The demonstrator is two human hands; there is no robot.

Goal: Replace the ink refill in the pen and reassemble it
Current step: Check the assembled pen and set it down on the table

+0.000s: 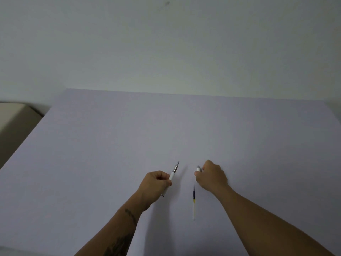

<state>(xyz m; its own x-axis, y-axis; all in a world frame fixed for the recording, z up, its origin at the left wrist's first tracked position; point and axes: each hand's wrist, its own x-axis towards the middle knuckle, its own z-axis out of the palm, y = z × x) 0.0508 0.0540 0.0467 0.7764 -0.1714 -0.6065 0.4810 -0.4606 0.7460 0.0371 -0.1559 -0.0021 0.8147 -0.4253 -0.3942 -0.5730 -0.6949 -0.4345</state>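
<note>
On the matt, smooth table, the pen barrel looks like white plastic with a glossy metal tip, the refill beside it clear plastic.

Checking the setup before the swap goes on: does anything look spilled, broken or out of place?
Nothing stands out. The thin ink refill lies flat on the pale table, no ink spilled; the left hand holds the white pen barrel.

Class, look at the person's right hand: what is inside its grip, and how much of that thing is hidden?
The right hand closes over a short white pen piece with a grey end. Only that end pokes out by the fingers; the rest is covered by the hand, so its length and shape cannot be seen.
</note>
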